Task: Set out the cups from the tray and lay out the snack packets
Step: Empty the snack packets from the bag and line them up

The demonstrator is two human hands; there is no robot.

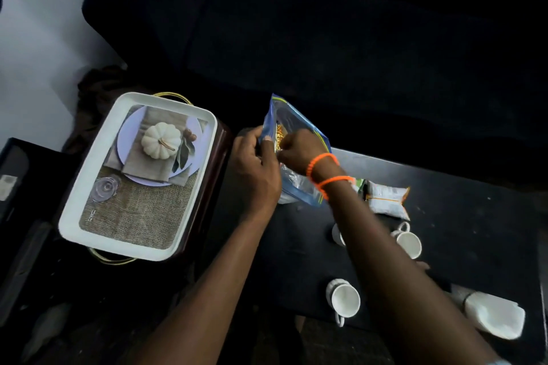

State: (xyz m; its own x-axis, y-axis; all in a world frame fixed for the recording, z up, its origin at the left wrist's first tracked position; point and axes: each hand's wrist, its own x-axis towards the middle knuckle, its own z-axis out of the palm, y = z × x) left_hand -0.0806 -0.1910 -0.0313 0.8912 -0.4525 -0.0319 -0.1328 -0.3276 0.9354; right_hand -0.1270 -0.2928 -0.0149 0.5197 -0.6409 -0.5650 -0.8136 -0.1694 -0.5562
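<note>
A clear zip bag with blue edges [293, 118] is held up over the black table [462, 186]. My left hand [256, 163] grips its left side. My right hand [298, 149], with orange bands at the wrist, reaches into the bag's mouth, fingers closed on a yellow snack packet [279, 136] inside. A white snack packet [387, 198] lies on the table to the right. Three white cups stand on the table: one [344, 298] near the front, one [408, 241] further right, one [338, 234] partly hidden by my right forearm. The white tray [89, 183] with a pumpkin picture holds no cups.
The tray rests on a dark red box [221, 157] to the left of the table. A white folded item [495, 318] lies at the table's front right corner. A dark sofa [326, 38] fills the background. A black box [17, 175] sits at far left.
</note>
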